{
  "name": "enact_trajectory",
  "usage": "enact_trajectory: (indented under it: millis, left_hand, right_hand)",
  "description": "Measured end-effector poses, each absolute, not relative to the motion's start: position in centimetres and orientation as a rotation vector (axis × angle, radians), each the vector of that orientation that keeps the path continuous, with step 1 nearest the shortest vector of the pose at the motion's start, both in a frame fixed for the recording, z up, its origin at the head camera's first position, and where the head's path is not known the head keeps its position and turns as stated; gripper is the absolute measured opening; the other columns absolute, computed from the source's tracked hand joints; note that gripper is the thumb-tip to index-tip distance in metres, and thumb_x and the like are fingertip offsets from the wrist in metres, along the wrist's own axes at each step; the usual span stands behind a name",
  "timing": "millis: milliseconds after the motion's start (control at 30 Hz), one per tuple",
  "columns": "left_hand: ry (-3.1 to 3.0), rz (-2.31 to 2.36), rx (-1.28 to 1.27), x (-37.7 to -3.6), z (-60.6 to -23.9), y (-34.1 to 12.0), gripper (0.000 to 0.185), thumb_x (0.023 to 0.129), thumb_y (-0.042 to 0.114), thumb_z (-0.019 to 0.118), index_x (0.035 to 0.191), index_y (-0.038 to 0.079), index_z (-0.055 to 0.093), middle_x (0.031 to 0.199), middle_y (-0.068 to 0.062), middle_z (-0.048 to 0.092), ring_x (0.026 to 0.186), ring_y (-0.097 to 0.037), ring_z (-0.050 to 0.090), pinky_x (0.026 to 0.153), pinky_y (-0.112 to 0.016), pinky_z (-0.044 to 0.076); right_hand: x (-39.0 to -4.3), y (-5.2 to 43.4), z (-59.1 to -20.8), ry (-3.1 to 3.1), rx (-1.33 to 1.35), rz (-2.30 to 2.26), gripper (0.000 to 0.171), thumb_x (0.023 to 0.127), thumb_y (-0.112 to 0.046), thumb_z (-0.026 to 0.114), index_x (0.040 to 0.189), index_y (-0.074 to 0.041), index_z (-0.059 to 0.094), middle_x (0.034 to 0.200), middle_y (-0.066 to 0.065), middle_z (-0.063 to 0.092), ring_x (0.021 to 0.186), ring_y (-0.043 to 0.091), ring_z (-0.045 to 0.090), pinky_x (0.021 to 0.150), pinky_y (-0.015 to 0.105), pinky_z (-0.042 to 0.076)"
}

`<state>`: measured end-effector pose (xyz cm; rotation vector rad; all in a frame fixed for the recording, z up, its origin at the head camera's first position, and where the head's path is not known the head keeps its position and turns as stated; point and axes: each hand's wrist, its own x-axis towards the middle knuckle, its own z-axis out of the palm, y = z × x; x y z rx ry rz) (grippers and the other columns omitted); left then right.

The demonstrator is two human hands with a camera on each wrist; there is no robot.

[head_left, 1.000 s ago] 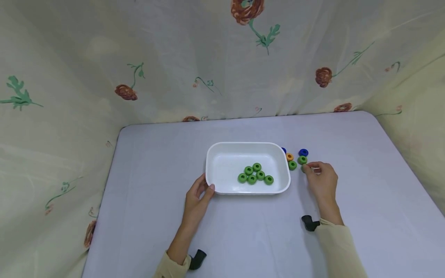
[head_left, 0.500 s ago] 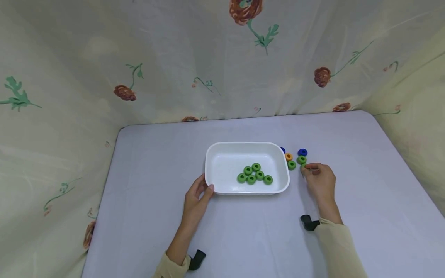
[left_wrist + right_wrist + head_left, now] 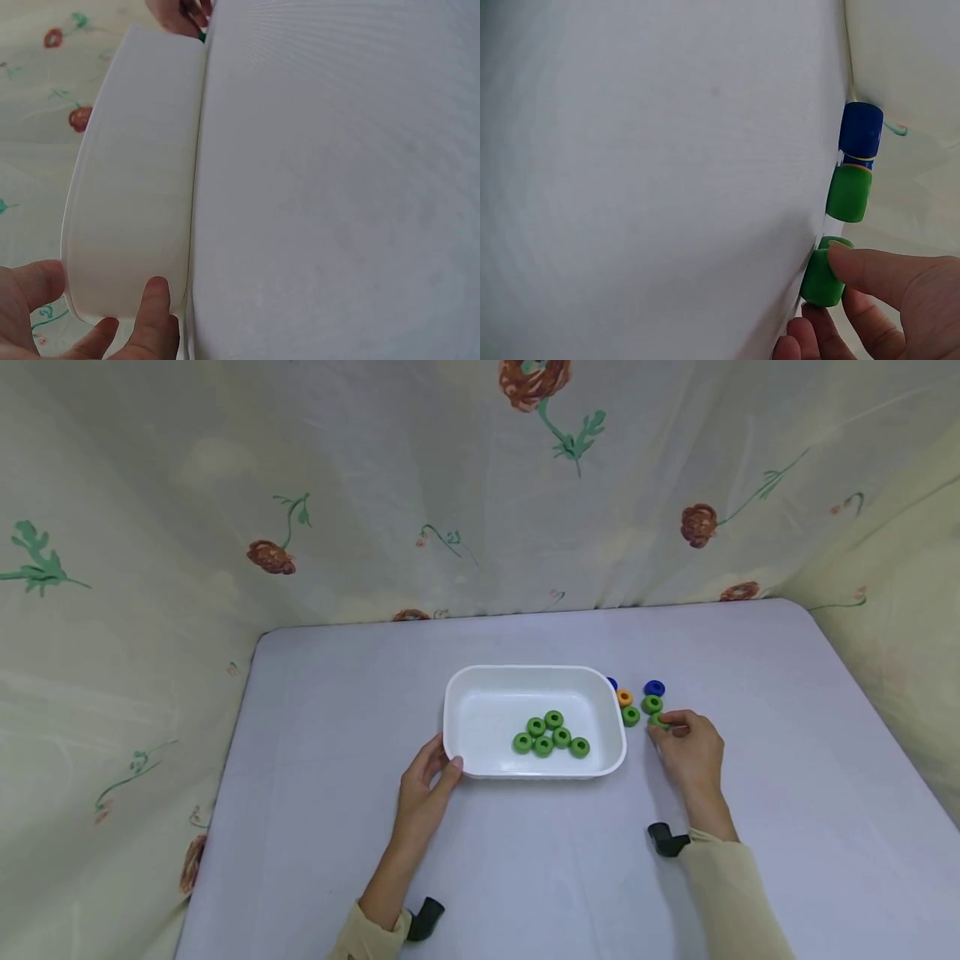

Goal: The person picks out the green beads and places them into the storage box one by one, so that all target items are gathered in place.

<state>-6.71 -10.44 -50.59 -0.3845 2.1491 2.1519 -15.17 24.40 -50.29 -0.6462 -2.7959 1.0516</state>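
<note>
A white rectangular tray (image 3: 480, 764) stands in the middle of the table, with several green ring-shaped beads (image 3: 543, 747) in its right half. My left hand (image 3: 425, 792) grips its near left corner, thumb on the rim and fingers against the outer wall, as the left wrist view shows. To the right of the tray, my right hand (image 3: 692, 752) pinches a green bead (image 3: 823, 279) between thumb and fingers, low at the table. Just beyond it lie another green bead (image 3: 652, 703) and a blue bead (image 3: 655, 688).
Close by the tray's right end lie a green bead (image 3: 631, 717), an orange bead (image 3: 625, 698) and a blue bead (image 3: 612, 683) partly hidden by the rim. A pale cloth covers the table (image 3: 337, 693). Flowered curtains (image 3: 345, 552) hang behind and at both sides.
The right hand has shifted very slightly left, and more of the green bead shows at its fingertips. The left hand and the tray have stayed in place.
</note>
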Motion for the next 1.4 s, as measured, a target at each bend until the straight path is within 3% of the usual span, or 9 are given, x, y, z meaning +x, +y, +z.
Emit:
enact_trajectory:
  millis: [1133, 1400]
  left_hand:
    - [2.141, 2.168, -0.345, -6.7, -50.6, -10.4, 0.058, 0.1, 0.02, 0.063, 0.152, 0.011, 0.041, 0.151, -0.014, 0.049, 0.14, -0.029, 0.05, 0.104, -0.021, 0.053]
    - [2.154, 2.166, -0.335, -6.7, -50.8, -10.5, 0.057, 0.1, 0.019, 0.063, 0.152, 0.011, 0.041, 0.151, -0.013, 0.049, 0.14, -0.028, 0.05, 0.104, -0.022, 0.054]
  right_hand:
    - [-14.6, 23.9, -50.0, -2.772, -0.664, 1.075, 0.025, 0.091, -0.016, 0.07, 0.109, 0.002, 0.067, 0.108, 0.022, 0.064, 0.099, 0.031, 0.059, 0.07, 0.028, 0.042]
    - [-14.2, 23.7, -48.9, -2.804, -0.627, 1.053, 0.027, 0.094, -0.018, 0.069, 0.112, 0.002, 0.065, 0.117, 0.022, 0.06, 0.107, 0.034, 0.057, 0.074, 0.03, 0.044]
